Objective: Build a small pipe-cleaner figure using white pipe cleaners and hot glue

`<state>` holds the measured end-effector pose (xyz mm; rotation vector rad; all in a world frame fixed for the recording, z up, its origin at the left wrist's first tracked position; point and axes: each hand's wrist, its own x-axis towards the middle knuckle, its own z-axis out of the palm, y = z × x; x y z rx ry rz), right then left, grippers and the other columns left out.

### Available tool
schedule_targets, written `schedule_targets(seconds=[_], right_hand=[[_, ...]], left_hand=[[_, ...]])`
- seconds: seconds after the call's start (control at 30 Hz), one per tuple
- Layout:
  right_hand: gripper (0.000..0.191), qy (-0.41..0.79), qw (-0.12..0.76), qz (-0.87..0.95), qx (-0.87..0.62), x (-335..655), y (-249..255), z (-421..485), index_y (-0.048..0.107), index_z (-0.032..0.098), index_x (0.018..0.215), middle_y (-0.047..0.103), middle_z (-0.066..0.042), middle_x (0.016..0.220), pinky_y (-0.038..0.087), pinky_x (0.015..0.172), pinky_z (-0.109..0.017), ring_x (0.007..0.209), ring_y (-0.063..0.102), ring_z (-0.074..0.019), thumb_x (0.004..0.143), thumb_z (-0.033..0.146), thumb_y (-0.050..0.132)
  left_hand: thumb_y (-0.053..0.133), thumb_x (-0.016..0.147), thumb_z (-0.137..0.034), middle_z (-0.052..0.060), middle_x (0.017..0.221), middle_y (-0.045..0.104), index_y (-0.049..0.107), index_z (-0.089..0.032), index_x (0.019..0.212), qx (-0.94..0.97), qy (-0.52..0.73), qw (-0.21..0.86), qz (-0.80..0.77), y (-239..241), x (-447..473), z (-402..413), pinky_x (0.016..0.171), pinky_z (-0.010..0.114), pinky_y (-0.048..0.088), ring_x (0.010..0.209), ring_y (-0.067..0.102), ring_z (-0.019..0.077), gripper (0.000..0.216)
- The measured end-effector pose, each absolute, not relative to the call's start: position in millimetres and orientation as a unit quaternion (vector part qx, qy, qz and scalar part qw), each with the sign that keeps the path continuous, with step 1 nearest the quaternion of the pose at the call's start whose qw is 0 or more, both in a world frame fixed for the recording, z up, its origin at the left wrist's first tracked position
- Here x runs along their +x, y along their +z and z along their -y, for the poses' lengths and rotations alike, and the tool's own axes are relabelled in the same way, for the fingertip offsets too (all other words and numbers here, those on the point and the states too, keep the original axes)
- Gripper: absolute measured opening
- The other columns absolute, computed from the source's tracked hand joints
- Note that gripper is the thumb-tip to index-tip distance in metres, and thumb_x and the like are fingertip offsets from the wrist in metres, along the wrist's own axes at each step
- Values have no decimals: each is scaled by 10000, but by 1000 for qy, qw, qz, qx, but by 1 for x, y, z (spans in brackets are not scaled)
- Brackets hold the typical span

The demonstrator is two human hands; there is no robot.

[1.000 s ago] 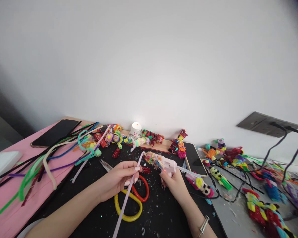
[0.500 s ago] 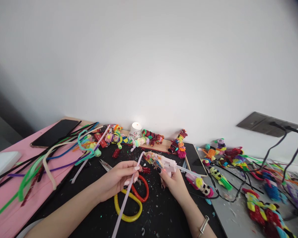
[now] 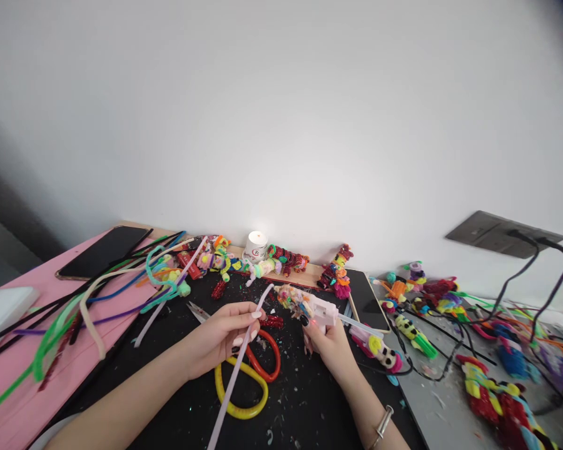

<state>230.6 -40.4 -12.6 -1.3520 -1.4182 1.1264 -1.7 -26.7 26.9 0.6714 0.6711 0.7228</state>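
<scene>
Between the thumb and fingers of my left hand (image 3: 232, 334) is a pale lilac pipe cleaner (image 3: 235, 382), its top end bent over toward the right. My right hand (image 3: 326, 340) is wrapped round a pale pink glue gun (image 3: 325, 311), with a clear glue stick (image 3: 359, 323) sticking out of its back. Colourful fuzz and dried glue coat the gun's nozzle (image 3: 288, 297), which points left, close to the pipe cleaner's bent tip; whether they touch I cannot tell. Under my left hand lie scissors (image 3: 244, 412) with one yellow and one red handle loop. A red tinsel piece (image 3: 272, 322) lies between my hands.
Loose pipe cleaners (image 3: 91, 300) spread over the pink board (image 3: 9, 394) at left, near a black phone (image 3: 104, 252). A paper cup (image 3: 256, 245) stands by the wall among pipe-cleaner figures (image 3: 338, 273). More figures (image 3: 481, 390) and black cords (image 3: 551, 294) occupy the right side, below a wall socket (image 3: 488, 232).
The glue gun has shifted slightly right and down, and the pipe cleaner's tip has risen a little. Both hands keep their holds.
</scene>
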Motion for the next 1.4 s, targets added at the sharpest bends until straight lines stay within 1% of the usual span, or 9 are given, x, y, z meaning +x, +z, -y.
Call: schedule_targets(seconds=[0.2,0.4,0.73,0.93,1.1,1.4], right_hand=[[287,453,418,581,-532,232,-15,41,560,200,767,461,56,438,321,400,-242,365,389,-109,813,481,595],[300,447,412,581,-542,231,-16,42,551,205,722,481,46,444,313,399,-235,370,395,-104,796,490,607],[310,446,408,585,-541,231,-16,41,550,202,722,463,48,434,309,395,-235,368,395,-105,826,492,578],[307,440,402,593,-542,231,-15,41,561,189,754,464,49,430,305,392,-229,366,393,-101,838,484,569],[311,440,401,596,-539,231,-17,41,559,188,737,460,49,430,325,392,-230,363,406,-104,846,480,558],[326,433,413,604,-526,231,-16,41,538,202,655,457,50,413,301,373,-221,351,395,-98,821,478,587]], left_hand=[[694,758,-237,-50,564,492,597,-132,767,316,340,829,-312,24,-2,26,405,158,184,407,258,7,143],[690,766,-245,-44,556,505,604,-131,761,321,337,827,-315,25,-2,27,405,156,192,399,261,7,143],[685,774,-245,-40,548,513,602,-127,756,320,332,829,-316,26,-1,27,400,152,185,397,257,6,146],[691,768,-245,-43,546,513,603,-123,761,321,331,830,-314,26,-1,27,399,146,186,396,257,3,150],[680,778,-234,-42,545,518,596,-121,752,318,333,831,-313,27,-1,27,395,139,188,394,261,2,144],[689,771,-238,-44,544,515,598,-118,761,313,332,832,-315,26,-1,26,395,134,183,396,264,1,152]])
